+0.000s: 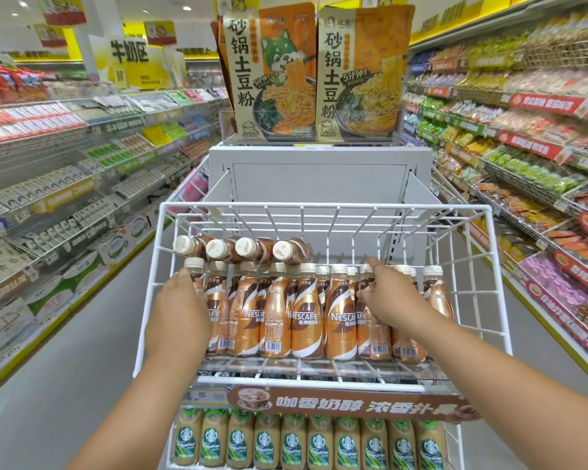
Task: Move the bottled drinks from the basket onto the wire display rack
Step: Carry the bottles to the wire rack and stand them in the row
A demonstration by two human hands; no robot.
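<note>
Head view: white wire display rack (pixel 489 239) dead ahead, at the end of a supermarket aisle. Upright across its upper tier, a row of copper Nescafé bottles (pixel 306 320), caps up, labels forward. Behind and above that row, toward the left, four more bottles lying on their sides (pixel 241 249), caps facing the camera. Left hand (pixel 179 313) reaching into the rack's left end, fingers curled round the leftmost upright bottle (pixel 195 276). Right hand (pixel 389 300) reaching in right of centre, fingers spread and laid against the upright bottles there, index tip up by a cap; whether gripping one, cannot tell. Below, a brown banner (pixel 350 403) along the tier's front edge, and under it a row of Starbucks bottles (pixel 306 442). On top, two noodle packets (pixel 316 76). Stocked shelves (pixel 65 164) down both sides.
</note>
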